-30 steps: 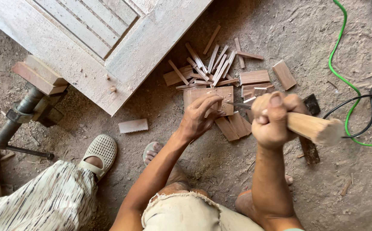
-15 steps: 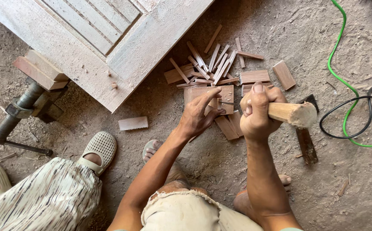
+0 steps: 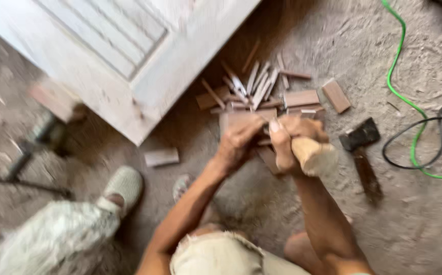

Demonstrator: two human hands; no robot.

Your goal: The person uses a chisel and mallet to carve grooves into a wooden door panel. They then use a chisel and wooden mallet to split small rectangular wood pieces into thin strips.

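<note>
The right hand [image 3: 294, 145] is clamped around a pale wooden handle [image 3: 313, 157], its butt end pointing back toward the person, and the left hand [image 3: 238, 140] is closed, pinching something small against the wood block [image 3: 238, 118] on the floor; the blur hides exactly what it grips. The two hands sit touching, just on the near side of the pile of wood offcuts [image 3: 261, 89], which itself lies just off the corner of the white panelled door [image 3: 144, 56]. A hatchet [image 3: 362, 147] lies on the dirt floor [image 3: 424, 224] to the right of the pile, with a green cable [image 3: 409, 102] and a black cable [image 3: 434, 127] beyond it. With the left fingers so near the striking tool, a glancing blow could catch them, and the thin piece may split askew or skip off the block. The loose scraps could also let the block shift. Compared with half a second ago, the right hand has dropped lower and closer to the left, the handle has swung down toward the person, and the view has blurred and tilted.
</note>
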